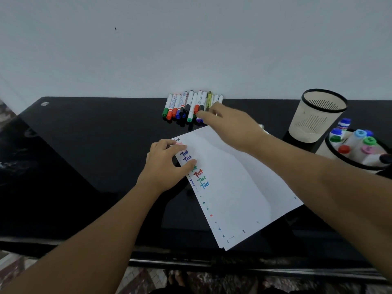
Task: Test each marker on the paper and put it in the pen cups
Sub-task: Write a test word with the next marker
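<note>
Left hand lies flat on the left edge of the paper, fingers straight and spread a little, pressing the sheet onto the table. The fingertips cover part of a column of handwritten test words in black, blue, green, red and teal.

Right hand reaches forward over the top of the sheet to the row of markers. Its fingertips sit at the near ends of the right-hand markers in the row, by a purple cap. Whether the fingers are closed around a marker cannot be told; the hand hides that end of the row. A ring shows on one finger.

The markers lie side by side against the wall at the far edge of the table, caps toward the person: green, red, blue, black among them.

The paper, seemingly a thin stack, lies angled at table centre, with small coloured dots along its left and lower margins.

Right side: a cream mesh pen cup with a black rim stands upright; no markers show in it. Just beside and nearer, a second pen cup holds several thick markers with blue, green, red and pink caps.
</note>
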